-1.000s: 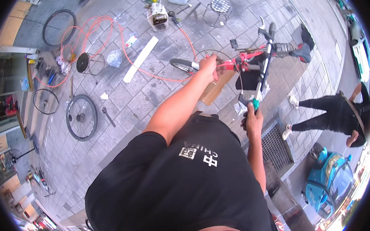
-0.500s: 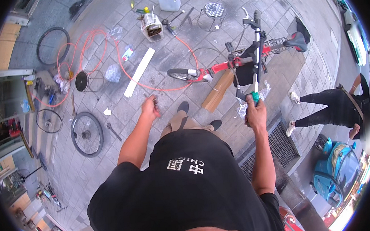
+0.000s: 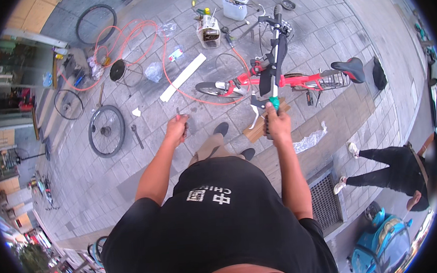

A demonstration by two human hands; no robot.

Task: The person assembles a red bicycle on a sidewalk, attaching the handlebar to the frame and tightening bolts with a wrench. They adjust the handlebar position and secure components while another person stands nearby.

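I stand over a red bicycle (image 3: 295, 80) that is upright on the paving, its black saddle (image 3: 347, 67) to the right. My right hand (image 3: 277, 125) is closed around the green-tipped handlebar grip (image 3: 274, 103); the black handlebar runs away from me. My left hand (image 3: 177, 129) is held out to the left of the bike, apart from it, fingers closed on a small dark tool (image 3: 179, 113). My shoes (image 3: 221, 130) show below, between my arms.
A loose wheel (image 3: 106, 131), a wrench (image 3: 137, 136), a tyre (image 3: 95, 24), an orange hose (image 3: 139, 33) and a white plank (image 3: 182, 77) lie left. White containers (image 3: 208, 31) stand beyond. A wooden board (image 3: 255, 131), drain grate (image 3: 325, 200) and a person in black (image 3: 395, 168) are right.
My left hand has come off the bicycle frame and drawn back to the left, toward me. My right hand has stayed on the handlebar grip.
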